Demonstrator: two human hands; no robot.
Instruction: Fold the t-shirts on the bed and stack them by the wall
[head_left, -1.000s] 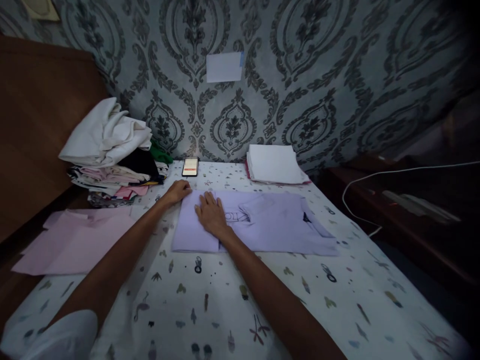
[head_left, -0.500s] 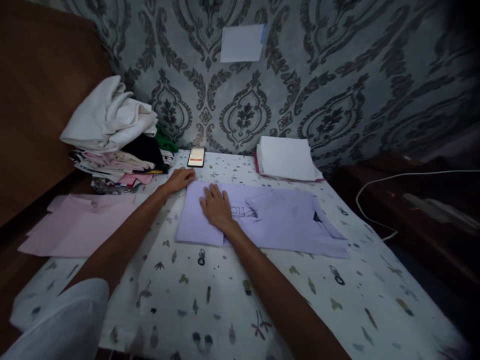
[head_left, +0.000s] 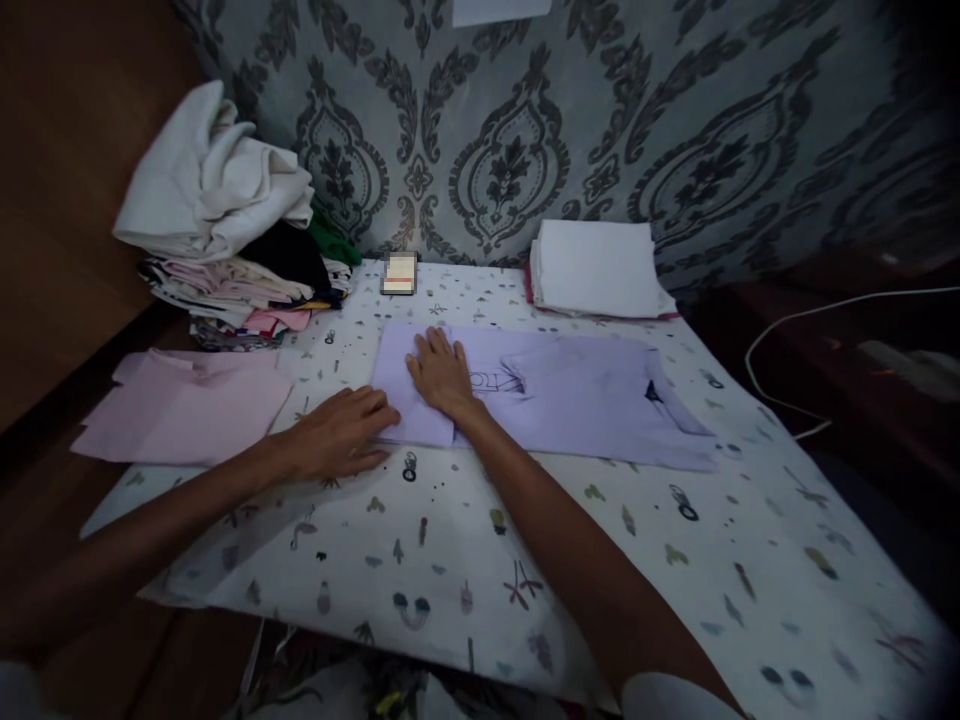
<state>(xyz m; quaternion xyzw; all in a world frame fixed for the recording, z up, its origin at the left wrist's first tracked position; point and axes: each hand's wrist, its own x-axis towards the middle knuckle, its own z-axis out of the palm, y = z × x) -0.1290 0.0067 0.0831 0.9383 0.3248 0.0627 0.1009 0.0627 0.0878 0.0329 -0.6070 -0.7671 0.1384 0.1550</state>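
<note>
A pale lilac shirt (head_left: 570, 400) lies partly folded on the patterned white sheet (head_left: 585, 540), its left end doubled over and dark lettering showing near the middle. My right hand (head_left: 441, 372) rests flat on the folded left part, fingers spread and pointing away from me. My left hand (head_left: 337, 435) lies flat at the shirt's near left corner, fingertips touching its edge. Neither hand grips anything.
A heap of mixed clothes (head_left: 225, 230) sits at the back left by a brown wooden panel. A pink folded garment (head_left: 187, 405) lies left. A phone (head_left: 399, 273) and a white folded stack (head_left: 596, 268) lie along the patterned wall. A white cable (head_left: 780, 330) runs right.
My left hand slid from the shirt's far left corner down to its near left corner. The right hand stayed pressed on the fold. The view tilted downward.
</note>
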